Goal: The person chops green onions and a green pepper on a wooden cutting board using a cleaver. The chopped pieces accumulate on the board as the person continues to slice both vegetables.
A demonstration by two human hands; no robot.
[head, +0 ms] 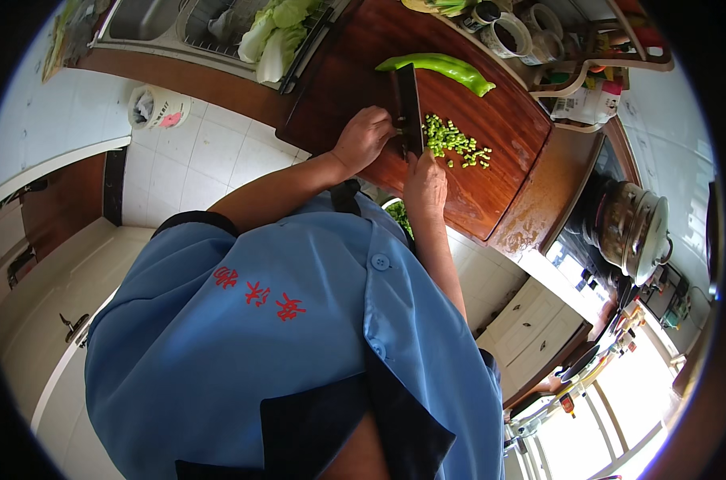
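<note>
My right hand (426, 183) grips the handle end of a dark-bladed cleaver (412, 111), whose broad blade stands over the reddish wooden cutting board (339, 78). Close by the blade's left side, my left hand (366, 139) has its fingers curled and bunched at the board; small pale green bits show at its fingertips, but what it holds is mostly hidden. Chopped green vegetable pieces (450, 139) lie scattered to the right of the blade. Beyond them, one long light green pepper (447, 66) rests whole near the board's far side, close to the cleaver's tip.
Leafy lettuce or cabbage (279, 36) lies on a rack by the sink (144, 21). Open tubs (506, 36) and a metal-framed shelf stand beyond the board. A steamer pot (630, 231) sits on the stove at right. A container of chopped greens (398, 215) shows below the board's near edge.
</note>
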